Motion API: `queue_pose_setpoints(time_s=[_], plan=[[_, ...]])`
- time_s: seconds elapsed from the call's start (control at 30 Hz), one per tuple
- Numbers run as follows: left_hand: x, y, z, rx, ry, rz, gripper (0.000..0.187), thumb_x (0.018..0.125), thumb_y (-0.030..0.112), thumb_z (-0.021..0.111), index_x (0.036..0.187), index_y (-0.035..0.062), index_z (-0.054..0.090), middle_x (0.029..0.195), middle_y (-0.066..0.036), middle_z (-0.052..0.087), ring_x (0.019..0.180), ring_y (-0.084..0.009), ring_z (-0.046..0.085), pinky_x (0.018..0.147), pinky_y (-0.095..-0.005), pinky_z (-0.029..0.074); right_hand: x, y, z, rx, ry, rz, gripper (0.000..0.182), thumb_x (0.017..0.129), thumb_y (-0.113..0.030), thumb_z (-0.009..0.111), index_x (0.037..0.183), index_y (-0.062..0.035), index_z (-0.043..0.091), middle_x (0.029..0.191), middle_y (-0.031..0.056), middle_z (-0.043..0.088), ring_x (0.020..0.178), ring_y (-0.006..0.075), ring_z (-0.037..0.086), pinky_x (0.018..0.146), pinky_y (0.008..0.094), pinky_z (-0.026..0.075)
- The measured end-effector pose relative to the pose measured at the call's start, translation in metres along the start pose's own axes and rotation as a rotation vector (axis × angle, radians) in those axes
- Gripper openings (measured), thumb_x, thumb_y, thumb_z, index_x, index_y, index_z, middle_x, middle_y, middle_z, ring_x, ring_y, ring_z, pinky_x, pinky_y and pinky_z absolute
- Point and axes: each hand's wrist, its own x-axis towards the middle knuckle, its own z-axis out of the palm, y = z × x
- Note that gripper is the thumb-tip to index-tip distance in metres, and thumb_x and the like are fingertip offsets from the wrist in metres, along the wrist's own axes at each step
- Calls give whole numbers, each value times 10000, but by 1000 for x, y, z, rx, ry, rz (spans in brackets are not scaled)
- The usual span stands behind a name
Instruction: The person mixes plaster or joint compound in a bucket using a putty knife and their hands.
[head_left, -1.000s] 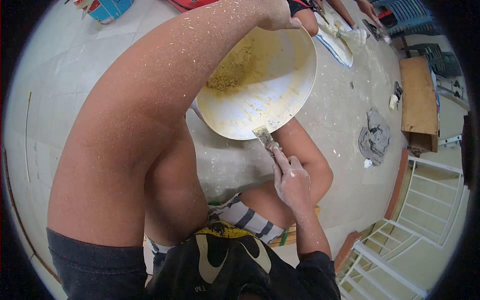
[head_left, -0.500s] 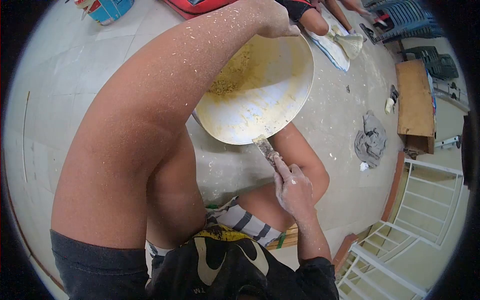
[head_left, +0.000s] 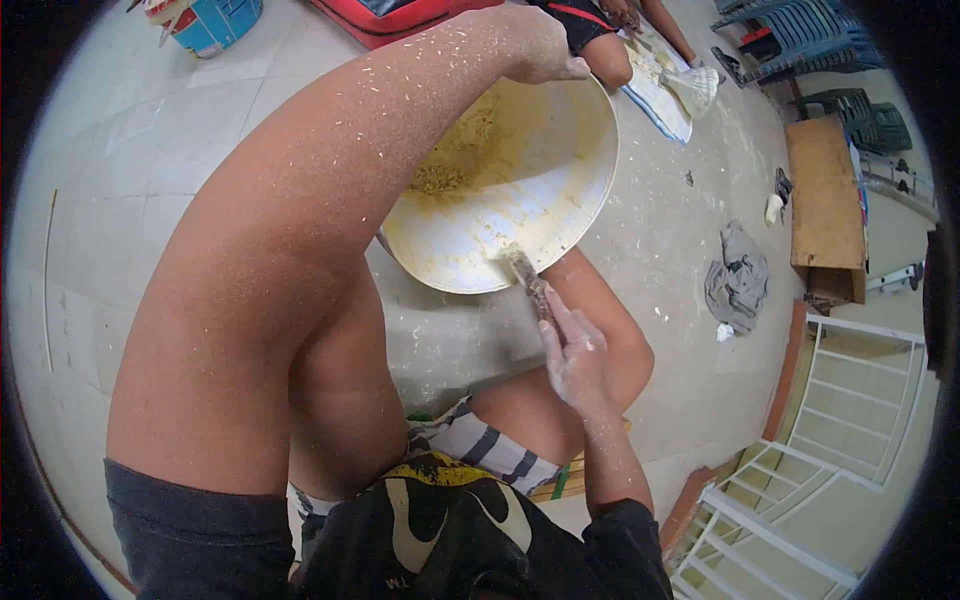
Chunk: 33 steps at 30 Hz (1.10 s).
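A wide, pale metal basin [head_left: 560, 215] is tilted toward me between my legs. Yellow-brown crumbs [head_left: 450, 170] lie in its bottom, with yellow smears up the wall. At the far rim, my left hand [head_left: 548, 48] is closed on the edge, its fingers partly hidden. My right hand [head_left: 580, 365], dusted with pale powder, grips the handle of a flat brush [head_left: 527, 278]. The brush's yellowish tip touches the near inner wall just inside the rim. Pale flakes cling to my left arm.
Another person's knee [head_left: 607, 62] is beyond the basin, beside a cloth with a pale funnel-shaped thing [head_left: 692, 90]. A grey cloth [head_left: 738, 278] lies on the floor at right, near a wooden cabinet [head_left: 828, 195] and white railing [head_left: 850, 400]. A blue bucket [head_left: 218, 25] stands upper left.
My right hand has moved the brush from the basin's near rim up onto the inner wall. My left hand stays on the far rim; the view has shifted slightly.
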Motion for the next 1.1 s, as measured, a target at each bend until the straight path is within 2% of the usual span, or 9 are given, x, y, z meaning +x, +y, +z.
queue_pose_setpoints(time_s=[0.07,0.13,0.17,0.23,0.57,0.8,1.0,1.1], plan=[[2,1,3,45,1,26,693,920,551,490,804,-107,671,824,-307,646,815,-429,656,802,-494,511,-2,-6,4,-120,-43,-1,418,895,-163,601,1309,-123,564,827,179,569,690,336,634,633,455,530],[4,3,4,38,-8,19,689,917,555,494,806,-100,674,819,-301,649,807,-427,657,798,-494,512,-7,-9,6,-317,-183,55,427,876,-144,617,1300,-147,571,833,138,599,672,340,623,660,458,523],[4,4,4,32,-16,12,685,915,558,497,807,-94,678,815,-295,652,799,-424,658,793,-494,513,-6,-10,4,-316,-189,55,427,876,-144,617,1300,-147,571,833,138,599,672,340,623,660,458,523],[5,7,6,54,0,34,681,912,563,499,801,-83,684,811,-289,654,792,-420,659,784,-492,515,-6,-13,-1,-385,-195,9,426,862,-167,628,1284,-155,578,809,134,595,628,326,622,602,455,527],[5,19,6,53,2,-9,689,891,600,511,768,-50,704,795,-271,661,782,-414,658,773,-482,520,-8,-19,-16,-377,-240,-16,415,859,-179,619,1265,-103,580,773,152,601,636,330,622,598,451,525],[3,21,7,94,9,35,700,885,608,515,765,-55,702,810,-272,664,799,-415,661,773,-486,522,-2,-23,-27,-423,-339,16,395,861,-183,602,1245,-92,587,786,171,629,682,349,637,627,467,528],[3,19,8,80,-17,-8,681,893,589,508,775,-53,702,816,-279,659,793,-413,661,777,-484,523,11,-30,-34,-437,-410,12,366,866,-169,578,1221,-85,602,785,187,641,728,359,651,657,489,522],[0,19,8,71,29,27,675,895,581,506,777,-55,700,811,-281,657,783,-409,662,773,-482,524,20,-34,-38,-454,-470,22,355,863,-158,564,1206,-80,614,771,202,650,741,361,656,669,494,519]])
